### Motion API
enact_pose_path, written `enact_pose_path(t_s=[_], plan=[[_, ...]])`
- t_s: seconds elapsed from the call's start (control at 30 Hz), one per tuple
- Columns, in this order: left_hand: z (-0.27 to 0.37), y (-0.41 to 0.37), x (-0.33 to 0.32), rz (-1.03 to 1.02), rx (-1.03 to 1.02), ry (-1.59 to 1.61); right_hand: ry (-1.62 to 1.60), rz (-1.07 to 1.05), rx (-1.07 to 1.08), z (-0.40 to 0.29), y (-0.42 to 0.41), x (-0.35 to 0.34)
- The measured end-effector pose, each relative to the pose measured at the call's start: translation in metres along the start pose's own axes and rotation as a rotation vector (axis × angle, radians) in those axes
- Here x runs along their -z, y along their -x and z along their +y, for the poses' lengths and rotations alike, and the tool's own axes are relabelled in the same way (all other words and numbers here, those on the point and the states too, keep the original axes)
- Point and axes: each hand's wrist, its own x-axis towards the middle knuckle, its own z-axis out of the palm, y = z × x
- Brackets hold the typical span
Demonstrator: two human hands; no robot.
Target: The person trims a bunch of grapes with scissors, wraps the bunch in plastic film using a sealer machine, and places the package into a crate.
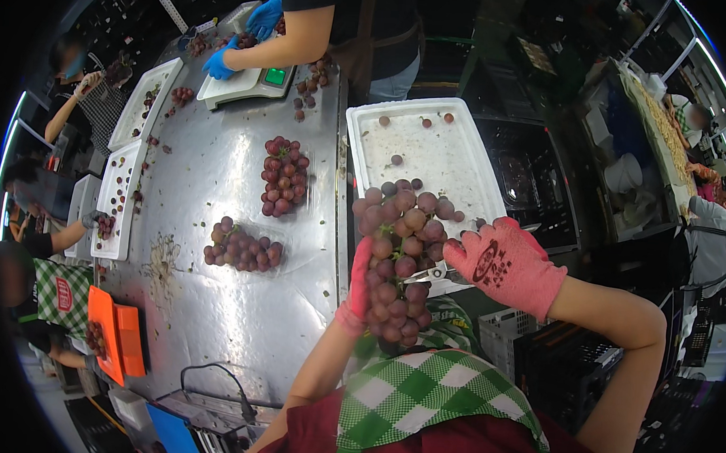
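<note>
My left hand (358, 287), in a pink glove, holds a large bunch of red grapes (401, 252) from its left side, above the near end of a white foam tray (498, 190). My right hand (498, 260), gloved in pink too, grips small metal scissors (431, 273) whose blades reach in among the grapes; its fingers partly hide the handles. A few loose grapes (396, 160) lie in the tray. On the metal table to the left, one grape bunch (284, 177) and another bunch (243, 248) rest in clear plastic containers.
Across the metal table (220, 147), a co-worker's blue-gloved hands are at a weighing scale (244, 88). Other workers stand along the far left side by white trays (116, 203) and an orange scale (118, 337). Black crates (523, 173) stand right of my tray.
</note>
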Motion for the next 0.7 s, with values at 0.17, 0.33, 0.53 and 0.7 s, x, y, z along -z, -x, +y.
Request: enact_pose_path(t_s=[0.17,0.33,0.53,0.7], plan=[[-0.002,-0.005,0.002,0.050,0.105,0.066,-0.024,-0.037,-0.015,0.009,-0.001,-0.017],[-0.005,-0.010,0.009,0.017,0.097,0.087,-0.253,-0.038,-0.058,0.016,0.008,-0.024],[-0.020,-0.012,0.031,-0.204,0.164,0.612,-0.378,-0.009,-0.199,0.011,0.015,-0.016],[-0.017,-0.011,0.023,-0.020,0.114,0.366,-0.326,-0.041,-0.291,0.006,0.010,-0.008]])
